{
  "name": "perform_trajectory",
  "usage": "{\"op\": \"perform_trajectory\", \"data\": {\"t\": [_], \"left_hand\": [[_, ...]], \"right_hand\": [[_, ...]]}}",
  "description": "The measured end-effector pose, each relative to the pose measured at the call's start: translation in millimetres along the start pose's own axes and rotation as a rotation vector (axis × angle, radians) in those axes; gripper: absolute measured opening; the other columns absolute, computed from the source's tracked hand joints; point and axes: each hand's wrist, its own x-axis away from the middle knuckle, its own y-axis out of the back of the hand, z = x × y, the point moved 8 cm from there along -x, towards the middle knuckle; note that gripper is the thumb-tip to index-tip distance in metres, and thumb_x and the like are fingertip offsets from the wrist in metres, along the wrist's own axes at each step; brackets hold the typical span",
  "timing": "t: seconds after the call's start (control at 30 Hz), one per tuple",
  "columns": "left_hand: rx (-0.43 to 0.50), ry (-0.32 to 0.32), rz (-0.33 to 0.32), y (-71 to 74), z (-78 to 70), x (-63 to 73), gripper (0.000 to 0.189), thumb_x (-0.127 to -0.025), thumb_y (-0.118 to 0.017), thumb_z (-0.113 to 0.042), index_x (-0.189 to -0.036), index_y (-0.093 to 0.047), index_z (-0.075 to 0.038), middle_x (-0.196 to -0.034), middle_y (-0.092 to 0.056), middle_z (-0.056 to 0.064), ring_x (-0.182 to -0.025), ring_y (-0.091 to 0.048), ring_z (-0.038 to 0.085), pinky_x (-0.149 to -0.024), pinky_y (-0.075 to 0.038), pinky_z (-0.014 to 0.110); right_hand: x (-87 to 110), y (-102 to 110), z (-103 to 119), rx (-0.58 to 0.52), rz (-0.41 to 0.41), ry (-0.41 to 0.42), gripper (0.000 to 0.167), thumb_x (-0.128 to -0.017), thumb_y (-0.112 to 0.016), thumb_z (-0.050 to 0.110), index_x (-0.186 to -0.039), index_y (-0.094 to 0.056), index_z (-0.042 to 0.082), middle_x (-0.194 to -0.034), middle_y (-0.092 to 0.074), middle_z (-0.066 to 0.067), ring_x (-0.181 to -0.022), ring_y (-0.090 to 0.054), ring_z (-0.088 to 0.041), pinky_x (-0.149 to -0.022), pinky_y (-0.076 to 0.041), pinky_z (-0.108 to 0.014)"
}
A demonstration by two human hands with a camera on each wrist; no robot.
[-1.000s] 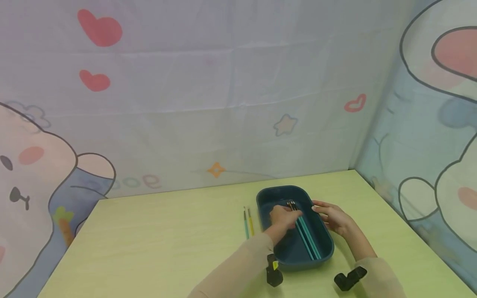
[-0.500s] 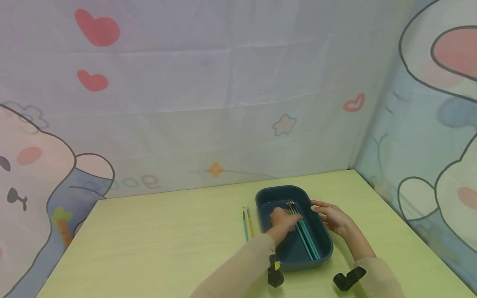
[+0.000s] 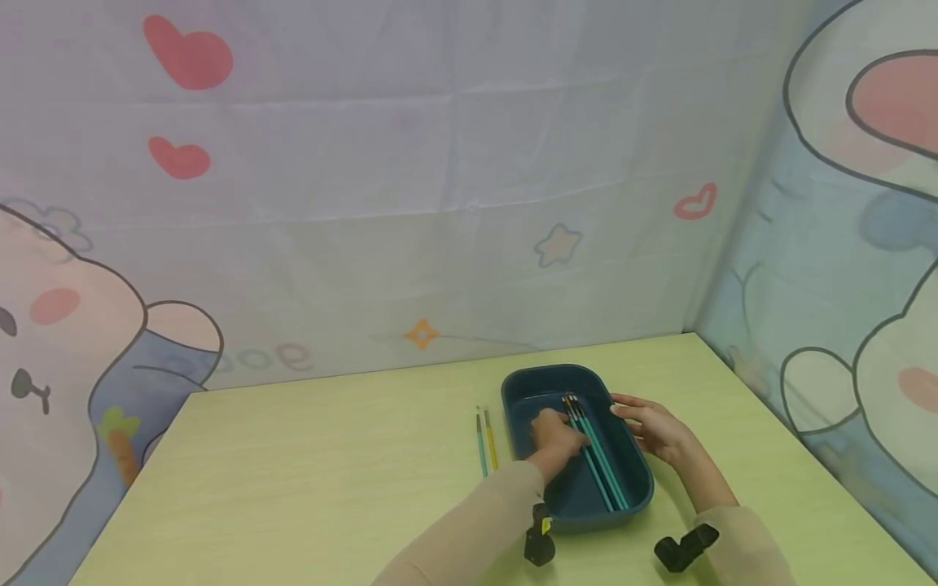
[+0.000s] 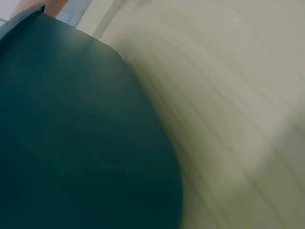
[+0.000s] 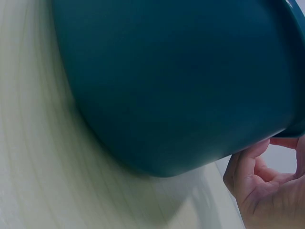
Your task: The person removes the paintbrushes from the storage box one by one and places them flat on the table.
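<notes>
A dark blue rectangular tray sits on the table, with several turquoise paintbrushes lying lengthwise inside. Reaching into it from the left, my left hand pinches at the leftmost brush, the thumb over its handle and the other fingertips partly hidden. My right hand grips the tray's right rim, thumb on the edge and fingers against the outside wall. In the right wrist view, curled fingers of the right hand press below the rim. The left wrist view is filled mostly by the tray wall.
Left of the tray, a turquoise paintbrush and a yellow paintbrush lie side by side on the light yellow-green table. A printed cloth backdrop rises behind the table and along its right side.
My left hand has shifted slightly toward me along the brushes, and its thumb has come down off the right-hand ones. The right hand and the tray stay nearly still.
</notes>
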Motion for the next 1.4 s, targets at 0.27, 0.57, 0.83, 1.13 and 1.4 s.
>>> {"op": "perform_trajectory", "data": {"t": [0.27,0.57,0.83,1.13,1.4], "left_hand": [[-0.046,-0.017,-0.010,2.1,-3.9,2.7,0.040,-0.062,-0.087,-0.002,-0.097,-0.071,0.005,-0.075,-0.069,0.010,-0.051,-0.066,0.016,-0.054,-0.057,0.022],[-0.050,-0.020,-0.007,2.1,-4.4,3.5,0.039,-0.063,-0.087,0.000,-0.097,-0.070,0.005,-0.078,-0.070,0.012,-0.052,-0.068,0.017,-0.053,-0.058,0.023],[-0.073,-0.030,0.002,3.0,-3.8,1.0,0.037,-0.064,-0.085,0.002,-0.098,-0.070,0.006,-0.072,-0.068,0.011,-0.049,-0.061,0.016,-0.043,-0.052,0.022],[-0.158,-0.098,0.003,6.2,-8.6,2.3,0.031,-0.061,-0.081,-0.001,-0.089,-0.071,0.004,-0.048,-0.061,0.005,-0.049,-0.058,0.016,-0.053,-0.055,0.026],[-0.139,-0.105,0.014,8.0,-11.0,6.7,0.034,-0.062,-0.081,0.001,-0.095,-0.069,0.005,-0.053,-0.062,0.006,-0.043,-0.056,0.014,-0.049,-0.054,0.023]], "right_hand": [[-0.6,1.3,-0.2,0.005,0.012,0.004,0.068,-0.098,-0.054,0.026,-0.150,-0.022,-0.003,-0.105,-0.060,0.009,-0.090,-0.063,-0.004,-0.073,-0.058,-0.021],[-0.5,1.1,-0.4,0.010,0.017,0.009,0.068,-0.097,-0.055,0.026,-0.150,-0.022,-0.003,-0.107,-0.060,0.007,-0.091,-0.063,-0.004,-0.074,-0.058,-0.022],[-0.1,0.4,0.2,0.002,0.024,0.008,0.068,-0.098,-0.053,0.026,-0.150,-0.021,-0.003,-0.105,-0.059,0.008,-0.090,-0.062,-0.004,-0.073,-0.057,-0.021],[-0.5,1.2,-0.3,0.009,0.008,0.005,0.067,-0.097,-0.055,0.025,-0.149,-0.024,-0.003,-0.106,-0.059,0.008,-0.087,-0.063,-0.004,-0.072,-0.058,-0.022],[-0.4,1.7,-0.4,0.013,0.007,0.007,0.065,-0.098,-0.054,0.024,-0.149,-0.025,-0.003,-0.108,-0.057,0.007,-0.088,-0.062,-0.004,-0.073,-0.057,-0.022]]}}
